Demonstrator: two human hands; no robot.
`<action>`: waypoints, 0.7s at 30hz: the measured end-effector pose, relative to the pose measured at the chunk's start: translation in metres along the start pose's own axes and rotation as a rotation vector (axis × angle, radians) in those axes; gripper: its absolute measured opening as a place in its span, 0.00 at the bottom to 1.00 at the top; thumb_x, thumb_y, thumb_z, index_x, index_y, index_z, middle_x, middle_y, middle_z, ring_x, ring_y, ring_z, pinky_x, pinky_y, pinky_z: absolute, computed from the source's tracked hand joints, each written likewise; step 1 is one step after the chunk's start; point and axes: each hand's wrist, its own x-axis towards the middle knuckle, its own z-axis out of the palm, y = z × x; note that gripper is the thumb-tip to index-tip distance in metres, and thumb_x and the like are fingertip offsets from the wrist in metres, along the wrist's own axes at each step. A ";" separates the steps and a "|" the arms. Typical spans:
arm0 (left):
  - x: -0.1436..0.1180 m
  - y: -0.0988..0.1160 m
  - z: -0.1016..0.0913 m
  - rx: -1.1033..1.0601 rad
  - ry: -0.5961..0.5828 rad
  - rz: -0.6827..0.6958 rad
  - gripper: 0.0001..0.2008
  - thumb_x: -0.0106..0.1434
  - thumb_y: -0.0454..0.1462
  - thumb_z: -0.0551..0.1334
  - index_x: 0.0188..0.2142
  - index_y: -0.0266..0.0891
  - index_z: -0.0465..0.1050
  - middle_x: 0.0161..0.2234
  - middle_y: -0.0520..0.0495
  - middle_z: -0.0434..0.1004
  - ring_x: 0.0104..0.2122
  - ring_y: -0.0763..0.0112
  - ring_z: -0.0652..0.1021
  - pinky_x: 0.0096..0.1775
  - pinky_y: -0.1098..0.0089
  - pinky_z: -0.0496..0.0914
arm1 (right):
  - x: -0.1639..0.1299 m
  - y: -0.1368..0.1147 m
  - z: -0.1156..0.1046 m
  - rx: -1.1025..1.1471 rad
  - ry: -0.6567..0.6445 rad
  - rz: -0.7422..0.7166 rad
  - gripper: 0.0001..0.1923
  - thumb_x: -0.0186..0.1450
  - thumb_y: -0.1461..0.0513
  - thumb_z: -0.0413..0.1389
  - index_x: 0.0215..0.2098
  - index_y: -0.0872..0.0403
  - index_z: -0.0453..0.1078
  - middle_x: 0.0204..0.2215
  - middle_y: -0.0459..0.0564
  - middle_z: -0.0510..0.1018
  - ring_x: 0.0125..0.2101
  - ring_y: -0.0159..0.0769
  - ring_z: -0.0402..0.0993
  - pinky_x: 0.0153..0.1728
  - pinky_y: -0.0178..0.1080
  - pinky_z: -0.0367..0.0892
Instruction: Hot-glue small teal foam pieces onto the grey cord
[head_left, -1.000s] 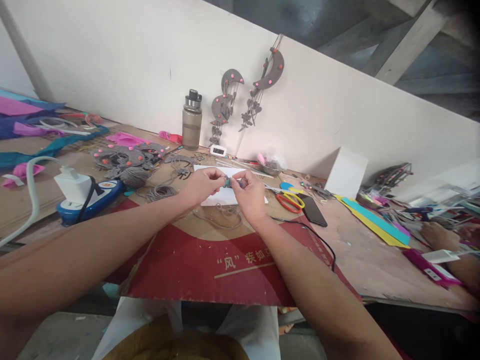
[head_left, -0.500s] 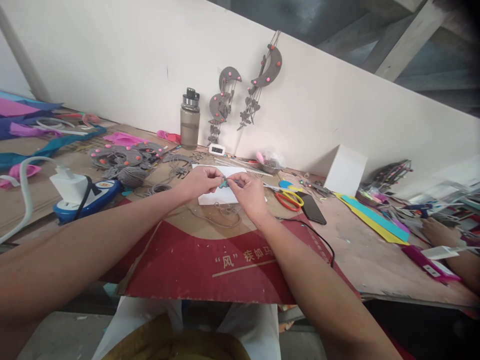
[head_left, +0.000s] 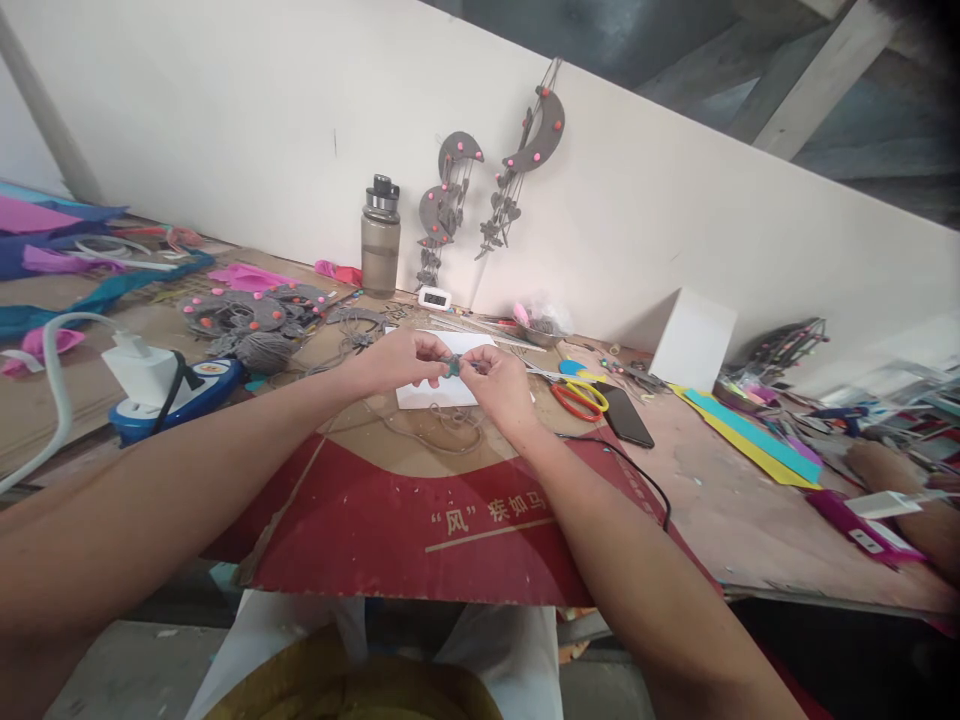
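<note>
My left hand [head_left: 405, 362] and my right hand [head_left: 500, 388] meet above a white sheet [head_left: 420, 396]. Pinched between their fingertips is a small grey-green piece [head_left: 454, 367], partly hidden by the fingers, so its exact kind does not show. Both hands are closed on it, one at each side. Below them, a loose grey cord [head_left: 442, 440] curls over the red and brown cardboard [head_left: 360, 540]. Scissors with red and yellow handles [head_left: 581, 400] lie to the right of my right hand, beside a dark phone [head_left: 627, 418].
A water bottle [head_left: 380, 240] stands by the wall, near a small white clock [head_left: 434, 298]. Grey moon-shaped hangings [head_left: 551, 135] hang on the wall. At left are a blue power strip [head_left: 180, 400] and grey yarn [head_left: 262, 352]. Another person's arm [head_left: 892, 480] rests at far right.
The small piece has turned slightly between my fingertips, and more of its face shows. Both hands have otherwise barely moved. The other person's hand at right has shifted a little.
</note>
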 end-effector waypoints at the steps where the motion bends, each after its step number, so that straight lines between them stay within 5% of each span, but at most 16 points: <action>1: 0.001 -0.001 0.000 -0.006 0.006 0.003 0.08 0.49 0.36 0.64 0.31 0.37 0.77 0.21 0.49 0.75 0.21 0.73 0.71 0.23 0.75 0.61 | -0.001 -0.001 0.000 -0.020 0.000 -0.013 0.06 0.55 0.61 0.53 0.26 0.54 0.71 0.21 0.43 0.73 0.23 0.29 0.64 0.27 0.33 0.59; 6: 0.002 -0.006 0.004 0.137 0.134 0.137 0.05 0.48 0.35 0.64 0.28 0.39 0.78 0.26 0.50 0.78 0.26 0.73 0.72 0.28 0.75 0.61 | -0.003 -0.003 0.002 -0.088 0.000 -0.082 0.05 0.55 0.64 0.53 0.27 0.54 0.72 0.23 0.44 0.74 0.24 0.30 0.65 0.29 0.34 0.59; 12: 0.000 -0.003 0.010 0.346 0.256 0.145 0.01 0.47 0.33 0.64 0.21 0.38 0.75 0.20 0.51 0.73 0.22 0.74 0.68 0.26 0.73 0.57 | -0.004 -0.002 0.004 -0.153 -0.006 -0.176 0.05 0.57 0.64 0.52 0.28 0.53 0.69 0.26 0.46 0.74 0.26 0.31 0.66 0.31 0.35 0.59; 18: 0.001 -0.004 0.007 0.294 0.347 0.121 0.03 0.48 0.34 0.61 0.21 0.37 0.73 0.19 0.52 0.70 0.21 0.75 0.67 0.26 0.73 0.57 | -0.011 -0.010 0.004 -0.091 -0.027 -0.130 0.11 0.60 0.61 0.52 0.41 0.54 0.63 0.22 0.41 0.66 0.24 0.31 0.63 0.29 0.34 0.57; 21: 0.002 -0.006 0.004 0.189 0.366 0.052 0.03 0.49 0.34 0.61 0.23 0.37 0.74 0.19 0.53 0.70 0.20 0.77 0.66 0.25 0.73 0.58 | -0.014 -0.012 0.005 -0.035 -0.051 -0.137 0.07 0.62 0.60 0.50 0.39 0.53 0.61 0.22 0.41 0.66 0.24 0.31 0.63 0.29 0.34 0.57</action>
